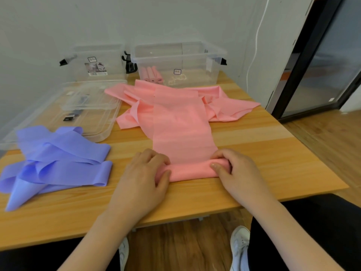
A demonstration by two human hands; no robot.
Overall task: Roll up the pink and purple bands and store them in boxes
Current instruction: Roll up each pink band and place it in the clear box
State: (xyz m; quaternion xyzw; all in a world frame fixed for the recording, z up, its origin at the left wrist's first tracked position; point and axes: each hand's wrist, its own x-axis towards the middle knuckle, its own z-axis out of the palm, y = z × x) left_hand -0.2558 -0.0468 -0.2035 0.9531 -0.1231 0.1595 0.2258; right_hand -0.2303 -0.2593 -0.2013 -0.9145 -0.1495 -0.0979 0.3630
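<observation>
Left hand point(145, 173) and right hand point(231, 169) each pinch an end of the pink band point(183, 133) roll at the table point(254, 159) near edge, keeping it even. Purple bands point(58, 153) wait left.

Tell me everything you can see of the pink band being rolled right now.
The pink band is a wide, thin, matte strip, stretchy-looking. Its near end is rolled into a short tube lying crosswise near the table's front edge. The left hand and right hand grip the roll's two ends, fingers curled over it. The unrolled part runs flat away over a heap of loose pink bands.
</observation>
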